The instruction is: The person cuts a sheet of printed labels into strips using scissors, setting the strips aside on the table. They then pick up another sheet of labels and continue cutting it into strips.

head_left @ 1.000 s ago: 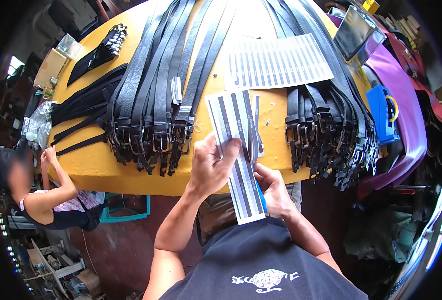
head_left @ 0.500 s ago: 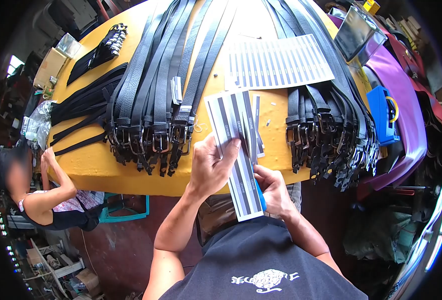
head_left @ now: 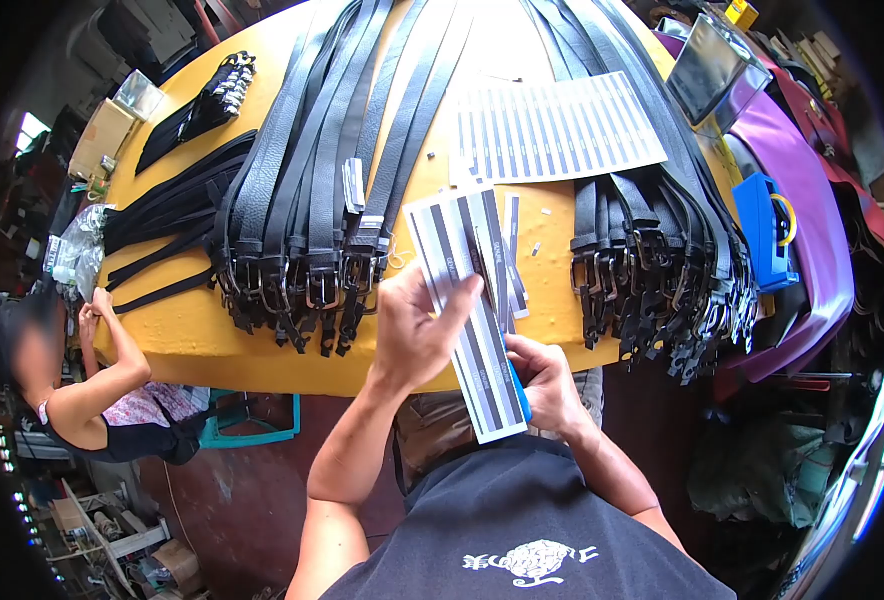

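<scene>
My left hand grips a striped label sheet, its thumb pressed flat on the front. Grey and white bands with small printed words run along the sheet. Against its right edge, my right hand is closed round a pair of blue-handled scissors, mostly hidden by the sheet and fingers. At the sheet's upper right, a band stands slightly apart along the blade line. Beyond it, a loose label strip lies on the yellow table. A larger striped label sheet rests farther back, partly over belts.
Black belts with buckles hang over the front edge at left, more belts at right. Dark straps lie farther left. A blue box stands at the right edge. Another person is at the left end, near a teal stool.
The held sheet has shifted slightly left at its top, and the band at its upper right stands a little farther apart. Both hands keep their hold. The other person's hands have moved slightly.
</scene>
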Tool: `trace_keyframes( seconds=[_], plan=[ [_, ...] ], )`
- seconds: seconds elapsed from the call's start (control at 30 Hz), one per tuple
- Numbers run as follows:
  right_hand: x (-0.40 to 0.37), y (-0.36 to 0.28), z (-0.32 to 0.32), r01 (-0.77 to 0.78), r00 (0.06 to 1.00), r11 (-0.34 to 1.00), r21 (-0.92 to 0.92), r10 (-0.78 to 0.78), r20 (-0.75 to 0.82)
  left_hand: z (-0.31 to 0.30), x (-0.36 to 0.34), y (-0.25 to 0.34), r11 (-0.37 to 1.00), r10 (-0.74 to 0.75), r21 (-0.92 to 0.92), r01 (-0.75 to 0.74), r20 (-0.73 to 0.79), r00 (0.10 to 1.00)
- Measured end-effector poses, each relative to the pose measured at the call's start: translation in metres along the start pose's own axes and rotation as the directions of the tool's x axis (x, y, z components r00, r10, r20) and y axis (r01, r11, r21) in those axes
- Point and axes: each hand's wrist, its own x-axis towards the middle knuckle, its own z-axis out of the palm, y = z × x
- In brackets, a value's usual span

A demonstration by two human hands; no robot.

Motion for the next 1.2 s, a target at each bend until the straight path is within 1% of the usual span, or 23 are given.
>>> trace_keyframes(
  seconds=[0.03, 0.07, 0.1, 0.17, 0.27, 0.37, 0.4, 0.5, 0.53, 0.63, 0.93, 1.03, 1.1, 1.2],
  plan=[
    [0.0, -0.001, 0.001, -0.004, 1.0, 1.0, -0.014, 0.004, -0.001, 0.0, 0.006, 0.001, 0.999, 0.022, -0.032, -0.023, -0.024, 0.999],
    [-0.001, -0.002, 0.002, -0.009, 1.0, 1.0, -0.028, 0.009, -0.002, -0.007, 0.012, -0.001, 0.998, 0.022, -0.052, -0.022, -0.001, 1.0],
    [-0.001, -0.003, 0.003, -0.013, 1.0, 0.999, -0.042, 0.013, -0.003, -0.01, 0.018, 0.005, 1.0, -0.02, 0.008, 0.02, -0.002, 1.0],
    [-0.002, -0.001, 0.004, -0.005, 1.0, 1.0, -0.024, 0.005, -0.005, -0.008, 0.024, 0.009, 0.994, 0.032, 0.105, -0.03, -0.021, 0.999],
    [-0.001, -0.001, 0.003, -0.002, 1.0, 1.0, -0.005, 0.002, 0.002, -0.007, 0.023, 0.01, 0.977, 0.064, 0.205, -0.062, -0.003, 0.998],
    [0.002, -0.01, 0.006, 0.005, 1.0, 0.999, 0.053, -0.006, 0.014, -0.003, 0.01, 0.004, 0.974, 0.03, 0.222, -0.04, 0.048, 0.998],
    [0.003, -0.014, 0.007, 0.01, 1.0, 0.997, 0.079, -0.012, 0.019, -0.002, 0.006, 0.0, 0.98, 0.023, 0.198, -0.03, 0.041, 0.999],
    [0.006, -0.019, 0.009, 0.013, 1.0, 0.998, 0.062, -0.015, 0.025, 0.003, -0.001, -0.001, 0.994, -0.02, 0.112, 0.016, 0.029, 0.999],
    [0.007, -0.019, 0.008, 0.009, 1.0, 0.998, 0.061, -0.01, 0.028, 0.002, -0.001, -0.002, 0.995, -0.02, 0.103, 0.016, 0.042, 0.999],
    [0.008, -0.019, 0.007, 0.004, 0.999, 0.998, 0.059, -0.006, 0.033, 0.003, -0.003, -0.002, 0.998, -0.016, 0.064, 0.016, 0.001, 1.0],
    [0.009, -0.019, 0.007, 0.013, 0.999, 0.996, 0.088, -0.016, 0.041, -0.001, -0.002, -0.002, 0.996, -0.013, 0.085, 0.011, 0.022, 1.0],
    [0.009, -0.018, 0.007, 0.002, 0.999, 0.995, 0.095, -0.006, 0.039, -0.001, -0.003, -0.001, 0.996, -0.046, 0.08, 0.043, 0.031, 0.998],
    [0.009, -0.016, 0.006, -0.01, 0.999, 0.995, 0.104, 0.006, 0.037, -0.001, -0.003, -0.001, 0.995, -0.042, 0.09, 0.039, 0.03, 0.999],
    [0.009, -0.014, 0.005, -0.002, 1.0, 0.997, 0.081, 0.0, 0.025, -0.002, -0.003, -0.002, 0.993, -0.05, 0.105, 0.047, 0.028, 0.998]
  ],
)
